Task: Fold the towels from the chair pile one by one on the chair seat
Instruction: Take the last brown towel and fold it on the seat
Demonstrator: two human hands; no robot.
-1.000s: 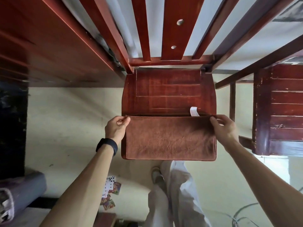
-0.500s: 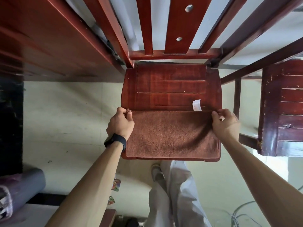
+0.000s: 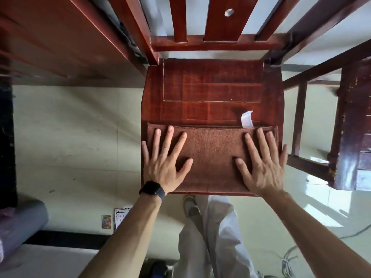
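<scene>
A brown towel (image 3: 212, 157), apparently folded into a long band, is shown lying flat on the near half of the red wooden chair seat (image 3: 210, 91), its far edge running across the seat's width. A white label (image 3: 247, 119) projects from that edge near the right end. The left hand (image 3: 164, 165) and right hand (image 3: 263, 167) are laid palm-down on the towel's two ends, fingers straight and spread, nothing being grasped. A dark watch (image 3: 152, 188) is worn on the left wrist. Playing cards (image 3: 120, 216) are seen on the pale floor (image 3: 70, 127) below.

Folded brown towel (image 3: 210, 155) on chair seat (image 3: 210, 91)
</scene>
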